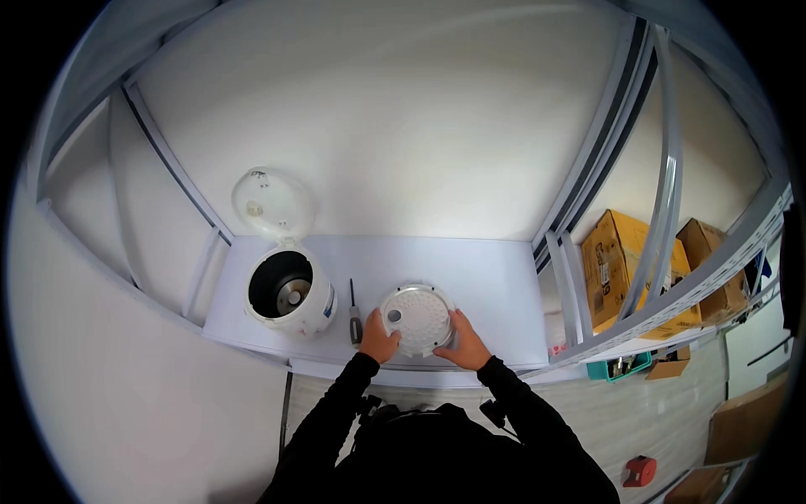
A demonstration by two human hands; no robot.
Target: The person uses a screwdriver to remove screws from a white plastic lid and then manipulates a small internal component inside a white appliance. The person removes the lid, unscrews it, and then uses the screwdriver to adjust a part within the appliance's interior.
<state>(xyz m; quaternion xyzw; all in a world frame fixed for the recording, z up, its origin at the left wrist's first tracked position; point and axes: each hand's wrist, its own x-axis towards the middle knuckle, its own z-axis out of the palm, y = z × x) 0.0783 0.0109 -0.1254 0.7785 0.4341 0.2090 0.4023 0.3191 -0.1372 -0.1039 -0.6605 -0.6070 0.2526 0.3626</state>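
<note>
Both of my hands hold a round pale, dimpled disc (420, 315) with a small round hole, on the white table (495, 277). My left hand (379, 338) grips its left edge; my right hand (462, 343) grips its right edge, fingers curled against it. Just left of my left hand lies a screwdriver (355, 328) with a grey handle. Farther left stands a white rice cooker (304, 309), its lid (277, 197) raised, showing a dark interior with a round metal plate (292, 296) at the bottom.
Metal frame posts (585, 168) flank the table, with a white back wall behind. On the right are yellow and brown cardboard boxes (621, 260), a teal bin (611, 371) with items in it and a smaller carton (670, 368). A red object (638, 470) sits on the floor.
</note>
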